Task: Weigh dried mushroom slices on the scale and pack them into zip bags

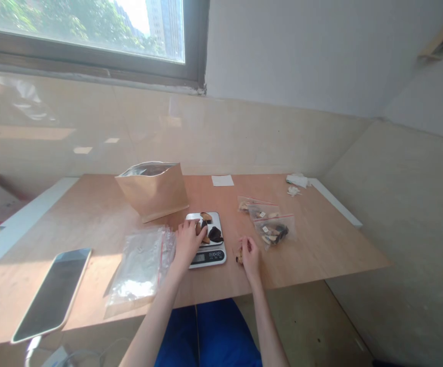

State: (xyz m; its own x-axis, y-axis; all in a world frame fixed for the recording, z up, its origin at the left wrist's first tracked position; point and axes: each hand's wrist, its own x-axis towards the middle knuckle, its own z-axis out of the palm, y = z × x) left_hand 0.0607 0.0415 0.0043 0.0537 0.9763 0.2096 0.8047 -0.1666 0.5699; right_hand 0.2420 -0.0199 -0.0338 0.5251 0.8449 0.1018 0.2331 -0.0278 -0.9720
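At the digital scale (208, 257), your left hand (186, 243) lies half-curled on light, brittle dried pieces (215, 234), so pinch edges gently; your right hand (249, 255) bunches over a small chip (239, 256), hold unclear.

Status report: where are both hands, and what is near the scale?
Left hand on pieces on scale. Right hand at small piece. Zip bags beside scale.

Light: bright daylight through the window (79, 30) at upper left of the frame, sky blown out white.
Glare: pale reflections across the glossy wall tiles (83, 132); hot shine on the plastic bag (137, 270) at lower left.
Shadows: soft and faint on the tabletop (313, 250).
Distortion: wide-angle bowing toward the frame edges, straight lines slanted.
Sharpness: slightly soft throughout.
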